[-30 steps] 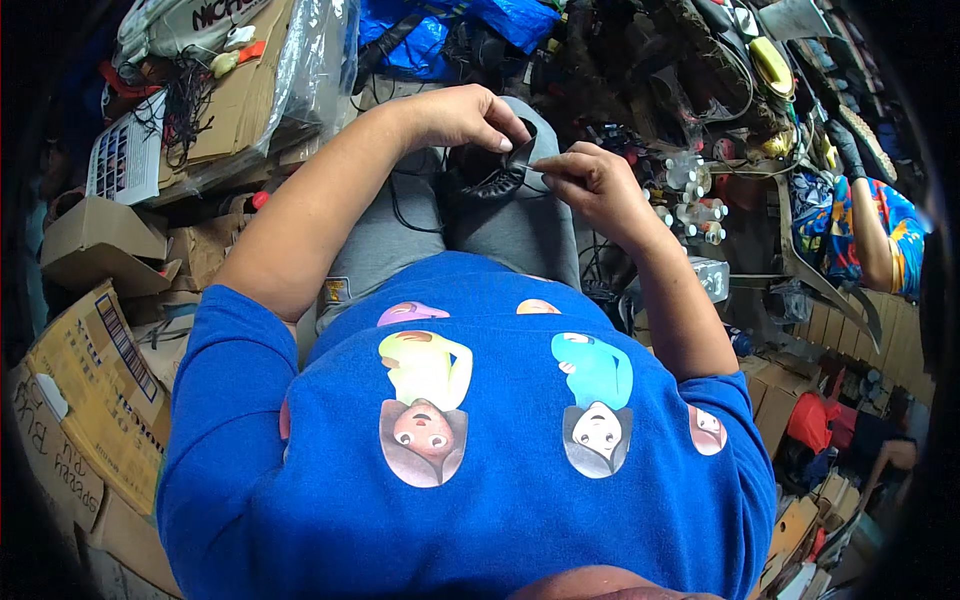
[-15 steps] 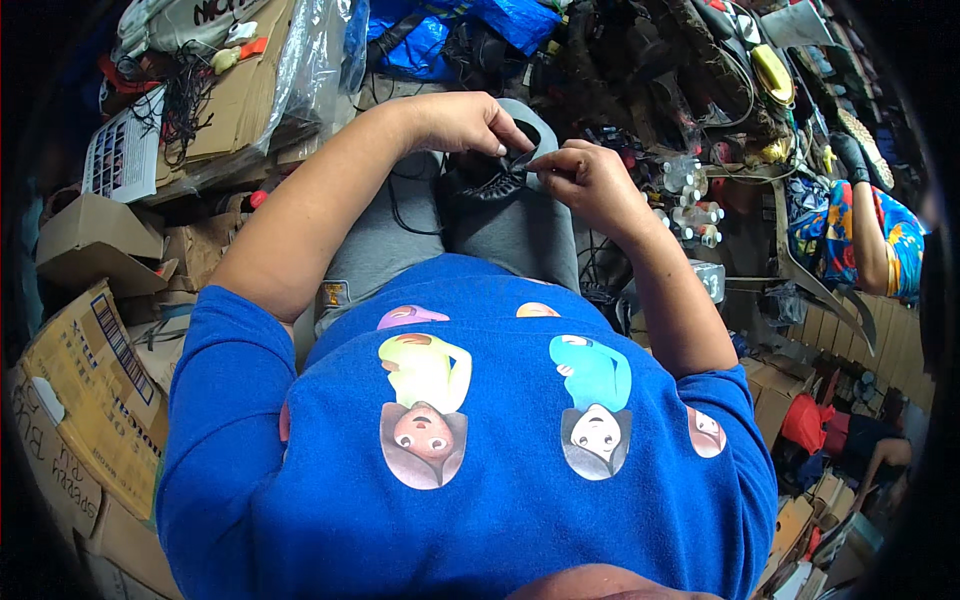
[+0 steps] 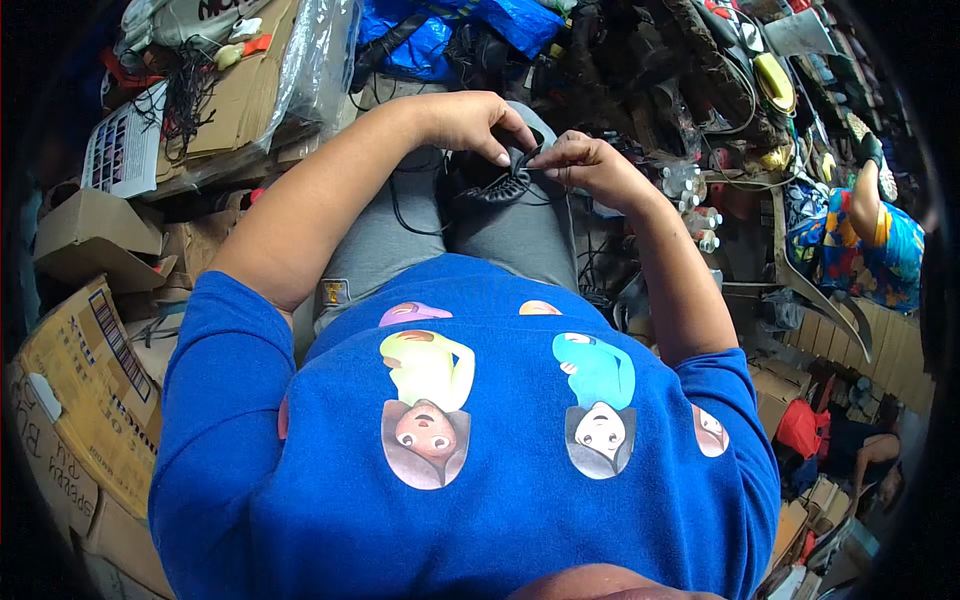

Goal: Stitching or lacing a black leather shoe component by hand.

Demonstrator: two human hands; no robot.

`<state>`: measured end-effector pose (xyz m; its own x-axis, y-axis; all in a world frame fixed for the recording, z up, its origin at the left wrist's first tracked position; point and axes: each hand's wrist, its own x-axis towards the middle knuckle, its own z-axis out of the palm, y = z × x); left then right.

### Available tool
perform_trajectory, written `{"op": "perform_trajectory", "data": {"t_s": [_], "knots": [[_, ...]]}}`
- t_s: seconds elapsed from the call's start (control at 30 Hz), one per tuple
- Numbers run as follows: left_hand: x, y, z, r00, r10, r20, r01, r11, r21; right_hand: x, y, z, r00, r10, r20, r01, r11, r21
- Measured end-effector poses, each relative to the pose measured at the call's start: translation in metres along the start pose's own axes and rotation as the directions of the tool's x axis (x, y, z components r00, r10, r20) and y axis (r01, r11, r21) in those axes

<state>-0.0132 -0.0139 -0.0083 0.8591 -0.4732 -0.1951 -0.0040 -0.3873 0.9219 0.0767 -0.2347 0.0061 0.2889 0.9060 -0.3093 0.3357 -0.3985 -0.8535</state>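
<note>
Basically mid-frame top: black fan (image 3: 490, 185) sat on the lap, thin cable (image 3: 400, 215) trailing left. Left hand (image 3: 470, 120) clamped over its upper rim; right hand (image 3: 585, 160) pinched the rim's right edge. Looked like mid-disassembly; next move likely needs steady prying at that edge.

Blue short-sleeved shirt (image 3: 470, 500) with 2 cartoon-figure prints, grey trousers (image 3: 400, 245)

Brown cardboard boxes (image 3: 85, 390) sit at the near left. A clear plastic bag (image 3: 315, 60) lies at the far left, beside a blue bag (image 3: 420, 40). Small white bottles (image 3: 690, 200) stand on the right. Another person in bright clothes (image 3: 865, 245) sits far right.
</note>
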Motion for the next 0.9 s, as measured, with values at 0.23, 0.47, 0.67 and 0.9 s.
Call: {"op": "perform_trajectory", "data": {"t_s": [0.23, 0.47, 0.67, 0.9], "knots": [[0.000, 0.000, 0.001, 0.999, -0.039, -0.025, 0.038, 0.999, -0.034, 0.010, 0.015, 0.004, 1.000, 0.001, 0.021, -0.004, 0.987, 0.163], [-0.023, 0.006, 0.027, 0.815, 0.081, -0.574, 0.108, 0.951, 0.289, -0.010, -0.014, 0.021, 0.970, -0.141, -0.198, 0.110, 0.981, -0.161], [-0.063, -0.005, 0.025, 0.920, -0.173, -0.353, 0.183, 0.983, -0.005, -0.021, -0.028, 0.035, 0.966, -0.100, -0.240, 0.048, 0.976, -0.213], [-0.108, -0.005, 0.016, 0.665, 0.064, -0.744, 0.457, 0.753, 0.474, -0.034, -0.031, 0.066, 0.901, -0.268, -0.341, -0.010, 0.774, -0.634]]}}
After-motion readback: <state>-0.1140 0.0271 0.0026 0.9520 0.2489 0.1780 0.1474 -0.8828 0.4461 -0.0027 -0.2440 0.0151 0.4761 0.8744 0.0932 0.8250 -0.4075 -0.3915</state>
